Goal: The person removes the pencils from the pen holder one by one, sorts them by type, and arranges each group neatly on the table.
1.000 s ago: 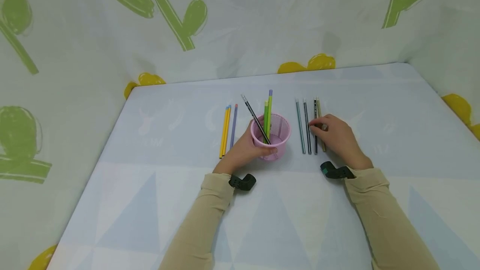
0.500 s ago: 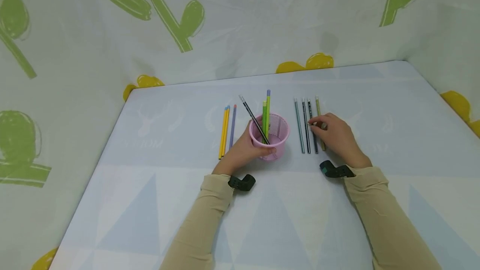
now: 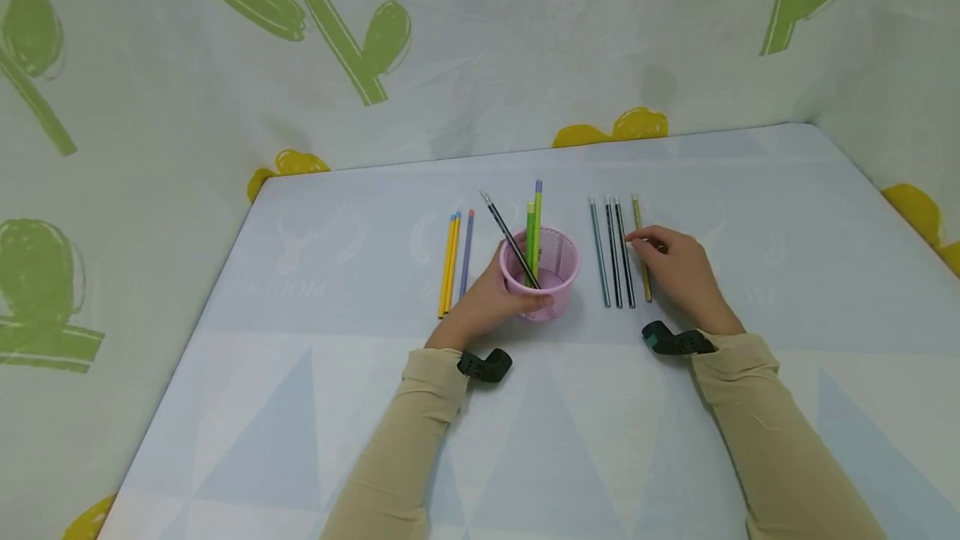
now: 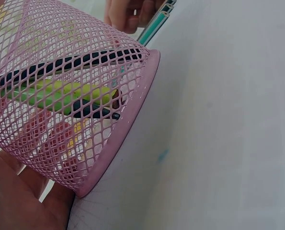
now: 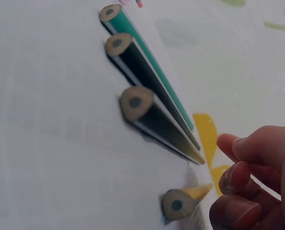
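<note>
My left hand (image 3: 495, 294) grips a pink mesh cup (image 3: 551, 261) standing on the table; the left wrist view shows the cup (image 4: 70, 96) close up against my palm (image 4: 17, 201). Inside it lean a black pencil (image 3: 506, 232) and green pencils (image 3: 531, 232). Right of the cup lie a teal pencil (image 3: 598, 252), a dark pencil (image 3: 611, 252), a black pencil (image 3: 622, 252) and an olive pencil (image 3: 636, 211). My right hand (image 3: 647, 245) pinches the olive pencil near its middle. The right wrist view has curled fingers (image 5: 257, 182) over that olive pencil (image 5: 178, 203).
Two yellow pencils (image 3: 448, 265) and a purple pencil (image 3: 467, 252) lie left of the cup. A printed cloth wall (image 3: 480, 48) closes the table's far side and both sides. The pale blue tablecloth (image 3: 570, 440) stretches toward me.
The black pencil has slid left, away from the olive one, beside the two darker pencils. My right fingertips moved from it to the olive pencil. The left hand and cup stayed put.
</note>
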`<state>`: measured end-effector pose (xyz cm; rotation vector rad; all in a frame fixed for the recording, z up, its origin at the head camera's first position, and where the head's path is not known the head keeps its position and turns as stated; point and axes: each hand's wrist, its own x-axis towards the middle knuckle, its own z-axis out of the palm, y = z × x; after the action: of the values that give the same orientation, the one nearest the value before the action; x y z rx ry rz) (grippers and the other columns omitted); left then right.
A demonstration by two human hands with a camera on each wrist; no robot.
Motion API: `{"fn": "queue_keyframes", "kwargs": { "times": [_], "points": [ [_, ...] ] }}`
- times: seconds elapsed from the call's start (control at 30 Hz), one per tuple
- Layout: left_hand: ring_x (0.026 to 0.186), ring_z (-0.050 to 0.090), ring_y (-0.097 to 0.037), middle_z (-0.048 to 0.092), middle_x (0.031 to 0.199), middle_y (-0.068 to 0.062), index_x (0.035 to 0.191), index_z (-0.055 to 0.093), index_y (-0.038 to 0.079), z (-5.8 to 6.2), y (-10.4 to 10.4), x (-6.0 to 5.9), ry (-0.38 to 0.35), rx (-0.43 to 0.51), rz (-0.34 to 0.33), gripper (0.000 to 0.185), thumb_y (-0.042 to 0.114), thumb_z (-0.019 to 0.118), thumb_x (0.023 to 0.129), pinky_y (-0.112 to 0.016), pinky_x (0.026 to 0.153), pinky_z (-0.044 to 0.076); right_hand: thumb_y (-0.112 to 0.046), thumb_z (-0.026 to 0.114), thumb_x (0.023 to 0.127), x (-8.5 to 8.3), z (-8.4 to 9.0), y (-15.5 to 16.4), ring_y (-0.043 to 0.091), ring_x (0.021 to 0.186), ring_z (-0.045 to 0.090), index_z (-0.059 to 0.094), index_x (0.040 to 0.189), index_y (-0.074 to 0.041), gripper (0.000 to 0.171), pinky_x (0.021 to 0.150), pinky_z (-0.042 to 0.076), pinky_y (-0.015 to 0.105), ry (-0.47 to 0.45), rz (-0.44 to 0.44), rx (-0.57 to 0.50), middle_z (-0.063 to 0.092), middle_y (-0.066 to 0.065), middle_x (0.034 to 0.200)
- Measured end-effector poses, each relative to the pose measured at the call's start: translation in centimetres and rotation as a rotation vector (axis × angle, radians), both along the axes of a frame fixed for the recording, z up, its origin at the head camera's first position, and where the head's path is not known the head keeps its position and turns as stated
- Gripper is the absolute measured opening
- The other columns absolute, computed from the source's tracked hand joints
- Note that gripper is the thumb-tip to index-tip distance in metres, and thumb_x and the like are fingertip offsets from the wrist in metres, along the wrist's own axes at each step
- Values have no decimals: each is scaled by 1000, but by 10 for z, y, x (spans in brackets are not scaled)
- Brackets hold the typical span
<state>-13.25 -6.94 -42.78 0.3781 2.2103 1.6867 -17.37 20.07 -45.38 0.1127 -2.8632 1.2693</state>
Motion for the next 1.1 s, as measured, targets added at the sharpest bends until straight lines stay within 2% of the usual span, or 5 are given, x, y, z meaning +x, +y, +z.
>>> {"fn": "queue_keyframes", "kwargs": {
  "times": [0.13, 0.5, 0.67, 0.8, 1.1],
  "points": [
    [118, 38, -12, 38, 134, -2, 137, 20, 29, 9, 1, 4, -4, -8, -1, 88, 20, 76, 70, -36, 97, 33, -36, 41, 93, 0, 0, 2, 21, 83, 44, 60, 110, -11, 36, 67, 36, 34, -7, -2, -29, 56, 10, 103],
    [117, 38, -9, 38, 133, 2, 137, 20, 28, 8, 0, 5, -5, -9, 7, 89, 19, 77, 69, -33, 96, 33, -38, 41, 93, 0, 1, 3, 19, 83, 43, 60, 111, -12, 37, 67, 37, 32, -34, -12, -78, 55, 7, 105],
    [116, 39, -8, 38, 132, 4, 138, 20, 28, 8, 0, 5, -7, -13, 8, 89, 19, 77, 69, -32, 96, 34, -42, 41, 92, 1, 3, 1, 20, 72, 44, 60, 111, -14, 38, 59, 39, 29, -45, -21, -111, 54, 8, 91],
    [116, 38, -8, 37, 133, 1, 138, 20, 27, 8, 0, 5, -2, -4, 2, 89, 18, 76, 70, -32, 96, 33, -41, 45, 91, 2, 7, -4, 21, 62, 46, 60, 109, -13, 36, 51, 39, 27, -56, -2, -208, 52, 11, 79],
    [117, 39, -10, 38, 134, -1, 137, 20, 27, 8, 1, 4, 4, -8, 2, 89, 18, 77, 69, -33, 96, 33, -42, 45, 90, 6, 14, -12, 24, 69, 48, 56, 115, -15, 38, 52, 43, 28, -78, 65, -267, 56, 11, 89]
  ]
}}
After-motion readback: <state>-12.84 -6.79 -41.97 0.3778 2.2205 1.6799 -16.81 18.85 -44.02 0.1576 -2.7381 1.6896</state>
